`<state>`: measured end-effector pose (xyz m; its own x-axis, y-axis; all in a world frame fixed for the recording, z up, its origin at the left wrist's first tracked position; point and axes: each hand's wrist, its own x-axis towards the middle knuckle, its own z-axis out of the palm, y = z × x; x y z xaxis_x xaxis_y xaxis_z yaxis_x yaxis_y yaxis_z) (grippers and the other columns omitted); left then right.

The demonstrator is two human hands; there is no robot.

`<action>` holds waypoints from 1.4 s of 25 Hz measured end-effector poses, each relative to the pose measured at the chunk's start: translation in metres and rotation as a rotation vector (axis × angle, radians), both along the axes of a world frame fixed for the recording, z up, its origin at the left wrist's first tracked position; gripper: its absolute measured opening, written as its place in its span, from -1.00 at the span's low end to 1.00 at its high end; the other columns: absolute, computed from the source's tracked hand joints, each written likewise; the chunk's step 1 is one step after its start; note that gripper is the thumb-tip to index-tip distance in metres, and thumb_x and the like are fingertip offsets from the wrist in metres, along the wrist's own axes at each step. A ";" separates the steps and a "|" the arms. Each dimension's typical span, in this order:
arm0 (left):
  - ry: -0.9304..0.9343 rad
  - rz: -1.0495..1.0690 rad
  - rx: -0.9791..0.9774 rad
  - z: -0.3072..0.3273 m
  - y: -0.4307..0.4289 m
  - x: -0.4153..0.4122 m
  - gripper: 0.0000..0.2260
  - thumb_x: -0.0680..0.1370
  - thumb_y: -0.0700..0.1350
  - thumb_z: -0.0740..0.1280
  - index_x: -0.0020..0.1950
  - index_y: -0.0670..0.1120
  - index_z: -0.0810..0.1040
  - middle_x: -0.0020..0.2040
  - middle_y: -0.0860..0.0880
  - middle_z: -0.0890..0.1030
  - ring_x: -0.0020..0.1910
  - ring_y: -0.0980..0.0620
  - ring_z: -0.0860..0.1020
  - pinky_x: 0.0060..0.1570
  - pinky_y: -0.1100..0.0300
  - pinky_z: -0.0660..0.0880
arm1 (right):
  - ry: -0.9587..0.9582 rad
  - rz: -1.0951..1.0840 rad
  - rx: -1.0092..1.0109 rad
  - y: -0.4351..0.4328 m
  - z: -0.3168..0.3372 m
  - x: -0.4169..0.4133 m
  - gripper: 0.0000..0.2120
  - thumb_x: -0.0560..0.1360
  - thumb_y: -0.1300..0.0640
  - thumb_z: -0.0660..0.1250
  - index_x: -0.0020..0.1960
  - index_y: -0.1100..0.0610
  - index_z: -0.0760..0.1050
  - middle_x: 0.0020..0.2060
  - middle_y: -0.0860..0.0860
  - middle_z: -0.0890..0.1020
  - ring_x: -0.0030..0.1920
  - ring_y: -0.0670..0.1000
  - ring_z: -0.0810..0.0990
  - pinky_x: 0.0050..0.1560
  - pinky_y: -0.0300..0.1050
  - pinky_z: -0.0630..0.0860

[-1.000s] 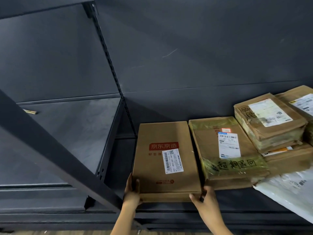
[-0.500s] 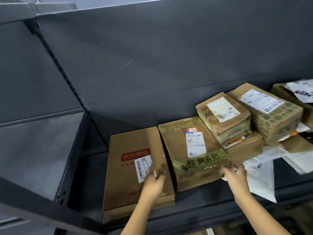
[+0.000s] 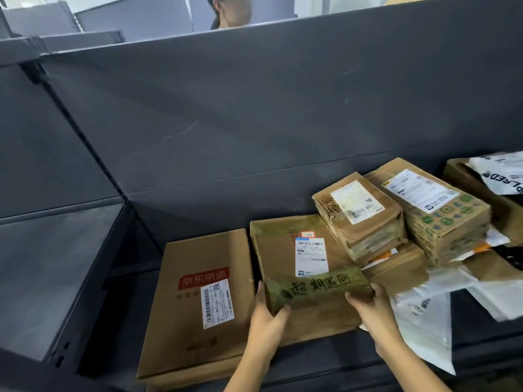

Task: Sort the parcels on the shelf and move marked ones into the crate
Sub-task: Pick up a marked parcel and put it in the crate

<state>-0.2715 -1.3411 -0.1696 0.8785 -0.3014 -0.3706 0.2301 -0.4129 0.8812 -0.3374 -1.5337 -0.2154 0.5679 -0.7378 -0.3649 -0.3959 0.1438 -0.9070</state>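
both hands point(image 3: 319, 309) grip the marked parcel point(image 3: 285, 256) — near end.

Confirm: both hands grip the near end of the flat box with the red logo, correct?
Wrong box. In the head view the left hand and right hand grip the near end of the green-taped box with black handwriting, not the red-logo box, which lies just left of it.

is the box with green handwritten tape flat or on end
Flat: the taped box lies label up on the shelf, left hand and right hand gripping its near end.
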 end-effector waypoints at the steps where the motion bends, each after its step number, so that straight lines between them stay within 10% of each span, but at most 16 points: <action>1: -0.045 0.009 -0.019 0.004 0.000 0.000 -0.36 0.56 -0.12 0.31 0.55 -0.02 0.06 0.48 0.05 0.25 0.48 0.05 0.21 0.43 0.20 0.15 | -0.041 -0.023 0.035 -0.001 0.002 0.000 -0.62 0.39 0.20 0.45 0.13 0.08 0.39 0.13 0.16 0.52 0.13 0.16 0.53 0.20 0.13 0.47; 24: -0.321 0.139 -0.444 0.056 0.069 -0.014 -0.51 0.53 -0.34 0.28 0.25 0.21 0.36 0.24 0.23 0.46 0.16 0.46 0.43 0.17 0.41 0.44 | -0.439 0.038 -0.112 0.065 0.081 -0.016 -0.54 0.39 0.19 0.45 -0.05 -0.33 0.33 0.22 0.08 0.45 0.24 0.09 0.42 0.29 0.14 0.37; 29: -0.336 0.187 -0.452 0.052 0.106 -0.004 -0.44 0.43 -0.25 0.35 0.27 0.31 0.38 0.31 0.10 0.48 0.31 0.13 0.44 0.29 -0.11 0.43 | -0.546 0.080 -0.084 0.089 0.084 -0.012 -0.66 0.42 0.15 0.43 -0.05 -0.22 0.35 0.08 -0.06 0.48 0.19 0.04 0.43 0.20 -0.05 0.37; 35: -0.367 0.151 -0.503 0.046 0.137 -0.004 -0.33 0.23 -0.16 0.37 0.32 0.20 0.40 0.28 0.11 0.45 0.26 0.24 0.44 0.10 0.35 0.50 | -0.513 0.166 0.011 0.104 0.083 -0.003 -0.71 0.35 -0.06 0.44 0.01 -0.29 0.46 0.11 -0.24 0.41 0.23 -0.09 0.45 0.35 0.03 0.34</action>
<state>-0.2756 -1.2037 -0.1240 0.9677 -0.2236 0.1169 -0.1001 0.0849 0.9913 -0.3406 -1.4296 -0.1323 0.7837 -0.6209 -0.0175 0.0795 0.1281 -0.9886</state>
